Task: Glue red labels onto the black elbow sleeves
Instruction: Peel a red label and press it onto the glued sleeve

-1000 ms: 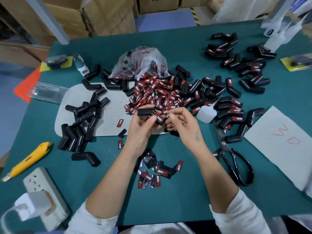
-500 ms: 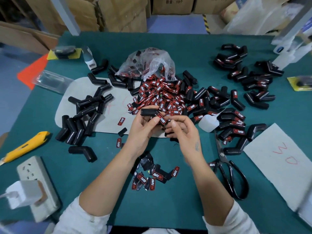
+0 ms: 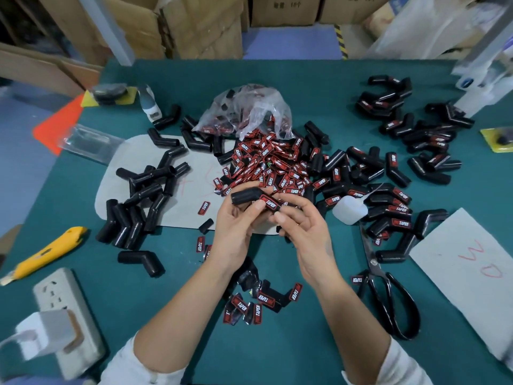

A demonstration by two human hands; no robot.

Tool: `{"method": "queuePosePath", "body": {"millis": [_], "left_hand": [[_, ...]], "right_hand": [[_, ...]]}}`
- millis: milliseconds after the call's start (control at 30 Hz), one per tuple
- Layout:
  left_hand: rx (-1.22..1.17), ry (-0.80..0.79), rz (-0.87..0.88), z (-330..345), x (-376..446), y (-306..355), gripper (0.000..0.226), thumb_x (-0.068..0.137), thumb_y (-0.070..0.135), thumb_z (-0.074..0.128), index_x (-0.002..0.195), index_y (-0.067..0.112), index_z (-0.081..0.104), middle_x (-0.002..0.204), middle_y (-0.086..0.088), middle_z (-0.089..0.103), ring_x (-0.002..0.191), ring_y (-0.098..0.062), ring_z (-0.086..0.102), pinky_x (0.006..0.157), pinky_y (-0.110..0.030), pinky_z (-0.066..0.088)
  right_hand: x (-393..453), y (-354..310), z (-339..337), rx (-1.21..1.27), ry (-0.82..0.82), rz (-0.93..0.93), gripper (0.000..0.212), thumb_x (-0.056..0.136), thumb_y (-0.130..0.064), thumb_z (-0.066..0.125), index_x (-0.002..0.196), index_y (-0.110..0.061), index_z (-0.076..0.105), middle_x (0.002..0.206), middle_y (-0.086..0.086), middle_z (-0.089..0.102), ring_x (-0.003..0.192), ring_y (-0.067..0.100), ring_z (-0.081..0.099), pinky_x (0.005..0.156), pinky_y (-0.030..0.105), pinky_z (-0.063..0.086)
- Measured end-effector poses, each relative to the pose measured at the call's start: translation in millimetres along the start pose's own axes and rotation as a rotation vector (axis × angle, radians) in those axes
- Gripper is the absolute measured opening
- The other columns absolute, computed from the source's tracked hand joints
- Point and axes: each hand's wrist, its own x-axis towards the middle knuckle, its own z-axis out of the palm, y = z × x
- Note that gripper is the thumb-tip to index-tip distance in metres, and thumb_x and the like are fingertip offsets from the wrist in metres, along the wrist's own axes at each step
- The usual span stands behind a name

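My left hand grips a black elbow sleeve above the table's middle. A red TAPER label lies on the sleeve's right leg, under my left thumb. My right hand is just right of it, fingers curled and apart, fingertips near the label; no grip shows. Behind my hands lies a heap of red labels spilling from a clear plastic bag. Plain sleeves are piled on the left, labelled sleeves on the right.
A small white glue bottle and black scissors lie right of my hands. A yellow utility knife and a white power strip are at the left front. Loose labels lie near my wrists. A white card sits at right.
My right hand has opened and drawn slightly back from the sleeve, so the label on it now shows. The camera has tilted, shifting the whole scene.
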Motion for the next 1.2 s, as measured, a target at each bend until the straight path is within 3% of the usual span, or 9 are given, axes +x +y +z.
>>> {"method": "queuePosePath", "body": {"millis": [67,167,333,533,700,833,933,1100,1200], "left_hand": [[0.015,0.003,-0.012,-0.3,0.4,-0.3,0.03,0.092,0.007,0.072,0.12,0.02,0.072,0.124,-0.019,0.073,0.104,-0.027,0.073,0.083,-0.038,0.063],[0.039,0.022,-0.004,-1.2,2.9,-0.4,0.034,0.09,0.008,0.073,0.123,0.016,0.07,0.13,-0.026,0.068,0.114,-0.036,0.066,0.095,-0.053,0.057],[0.056,-0.001,0.005,3.7,-0.8,-0.6,0.03,0.092,0.007,0.072,0.119,0.02,0.071,0.125,-0.016,0.073,0.107,-0.034,0.068,0.093,-0.054,0.057],[0.085,-0.029,0.006,-1.4,3.2,-4.0,0.029,0.089,0.012,0.079,0.116,0.023,0.073,0.118,-0.013,0.075,0.108,-0.035,0.066,0.101,-0.078,0.046],[0.086,-0.03,0.043,2.3,5.0,-2.2,0.035,0.083,0.018,0.082,0.116,0.019,0.072,0.117,-0.014,0.074,0.106,-0.035,0.065,0.102,-0.067,0.049],[0.065,-0.073,0.064,2.0,1.8,-3.0,0.03,0.091,0.005,0.075,0.119,0.012,0.068,0.119,-0.015,0.076,0.097,-0.026,0.073,0.087,-0.037,0.063],[0.052,-0.064,0.065,1.3,-1.0,-4.6,0.028,0.091,0.002,0.074,0.116,0.014,0.07,0.118,-0.019,0.074,0.1,-0.026,0.073,0.086,-0.034,0.063],[0.073,-0.048,0.067,-1.7,-5.6,-7.9,0.027,0.094,0.001,0.072,0.116,0.017,0.069,0.107,-0.001,0.078,0.088,-0.016,0.075,0.075,-0.028,0.062],[0.099,-0.054,0.082,-3.4,-7.3,-7.6,0.027,0.094,0.003,0.074,0.116,0.019,0.07,0.108,-0.001,0.078,0.088,-0.015,0.076,0.073,-0.028,0.062]], "right_hand": [[0.5,0.4,0.7,0.006,0.0,-0.002,0.039,0.081,-0.036,0.086,0.118,-0.034,0.074,0.103,-0.002,0.078,0.101,0.022,0.072,0.077,0.02,0.054],[3.2,-1.8,2.6,0.018,0.02,-0.002,0.04,0.079,-0.033,0.087,0.117,-0.033,0.075,0.101,0.001,0.077,0.103,0.025,0.072,0.08,0.022,0.055],[4.0,-6.6,-0.1,0.011,0.025,-0.024,0.035,0.086,-0.019,0.081,0.118,-0.03,0.074,0.103,0.011,0.078,0.1,0.024,0.073,0.084,0.027,0.058],[5.5,-3.8,-2.4,0.0,0.002,-0.051,0.036,0.084,-0.026,0.083,0.118,-0.034,0.075,0.1,0.009,0.079,0.098,0.022,0.075,0.088,0.028,0.058],[8.5,-3.1,-4.6,-0.011,-0.011,-0.074,0.035,0.085,-0.023,0.082,0.119,-0.031,0.076,0.103,0.008,0.08,0.097,0.02,0.077,0.083,0.025,0.058],[6.5,0.9,-7.6,-0.019,-0.019,-0.063,0.035,0.089,-0.016,0.079,0.119,-0.033,0.075,0.096,0.0,0.079,0.097,0.019,0.076,0.083,0.025,0.058],[4.5,0.5,-7.9,-0.045,-0.019,-0.064,0.038,0.085,-0.026,0.084,0.12,-0.033,0.075,0.098,0.002,0.079,0.097,0.018,0.075,0.084,0.027,0.058],[3.5,3.2,-8.0,-0.071,-0.039,-0.076,0.043,0.081,-0.039,0.088,0.121,-0.033,0.073,0.103,0.003,0.08,0.098,0.017,0.075,0.087,0.029,0.059],[3.3,3.3,-7.8,-0.089,-0.035,-0.079,0.04,0.085,-0.031,0.087,0.122,-0.032,0.073,0.107,0.006,0.08,0.099,0.019,0.075,0.088,0.031,0.06]]}}
